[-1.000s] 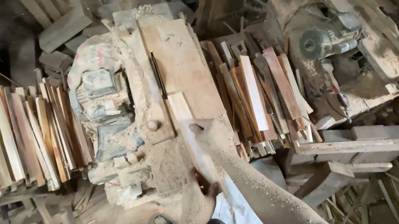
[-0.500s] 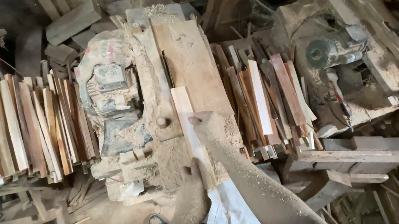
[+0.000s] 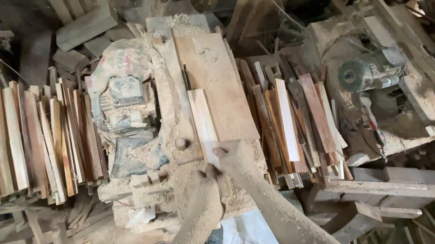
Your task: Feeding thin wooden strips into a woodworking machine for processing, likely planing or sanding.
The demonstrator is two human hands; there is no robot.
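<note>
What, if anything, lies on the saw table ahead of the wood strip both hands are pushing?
Nothing visible blocks it. The left hand and right hand grip the wood strip; only sawdust lies on the saw table ahead.

Left hand (image 3: 205,186) has come up into frame, now at near end of wood strip (image 3: 204,124), just left of right hand (image 3: 234,158); a second ago I saw only right hand on it. Strip lies further up bench (image 3: 216,80) than before, far end closer to middle of frame, running along slot. Right hand has followed it upward. My view has drifted: motor housing (image 3: 127,117) and plank stack (image 3: 6,141) sit further right in frame.
</note>
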